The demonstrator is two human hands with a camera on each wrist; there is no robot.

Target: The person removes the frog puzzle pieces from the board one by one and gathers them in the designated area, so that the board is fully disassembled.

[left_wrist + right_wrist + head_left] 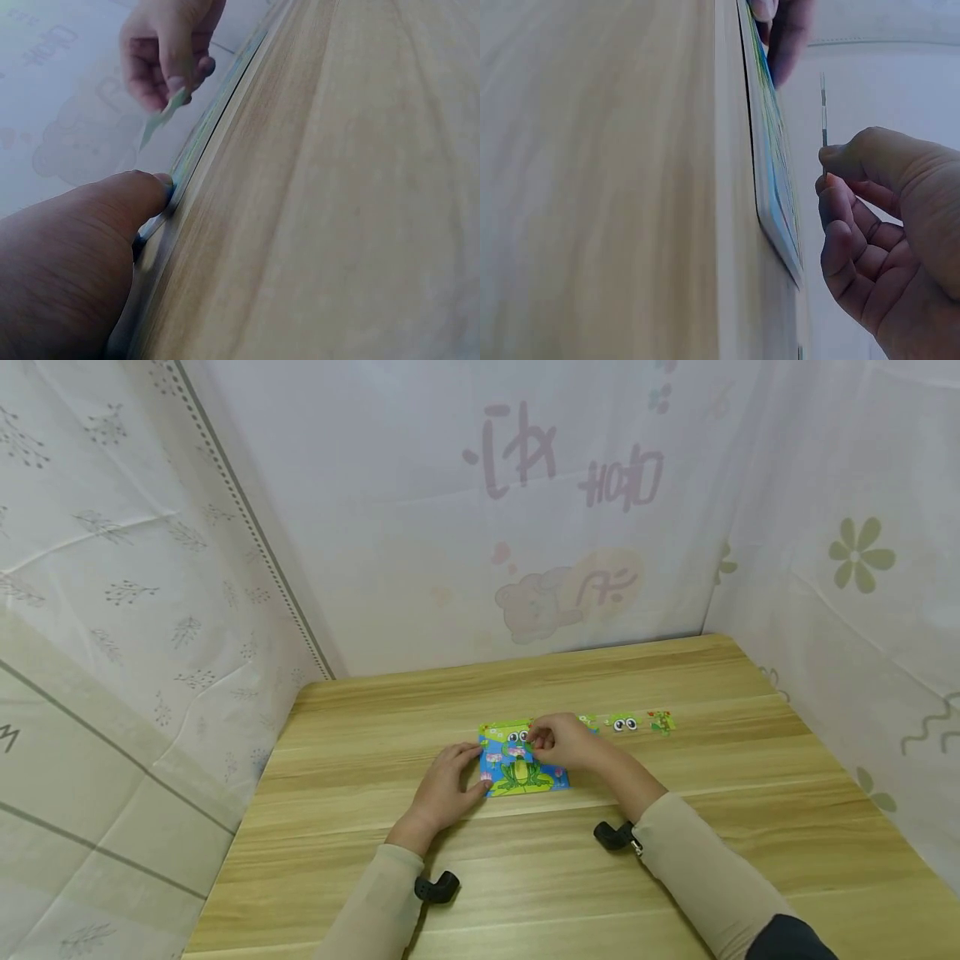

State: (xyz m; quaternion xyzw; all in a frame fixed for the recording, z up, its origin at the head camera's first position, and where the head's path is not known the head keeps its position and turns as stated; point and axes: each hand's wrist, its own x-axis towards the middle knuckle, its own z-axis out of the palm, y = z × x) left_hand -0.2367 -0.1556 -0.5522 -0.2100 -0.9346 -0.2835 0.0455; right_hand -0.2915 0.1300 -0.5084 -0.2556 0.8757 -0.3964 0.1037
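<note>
A frog jigsaw puzzle board (521, 777) lies flat on the wooden table, with blue, green and pink artwork. At its left side my left hand (445, 787) rests with fingers and thumb spread along the edge. The left wrist view has the thumb (142, 196) pressing the board's near edge. Over the board, my right hand (564, 743) pinches a small puzzle piece (159, 122) between thumb and fingertips. In the right wrist view that puzzle piece (824, 112) stands edge-on, raised off the board. Part of the board's upper right is hidden behind the right hand.
Loose puzzle pieces lie in a row right of the board: one with frog eyes (624, 724), one red and green (662, 722), and a green one (589, 723) partly behind the right hand. White patterned curtains (420, 527) hang around the table (360, 735).
</note>
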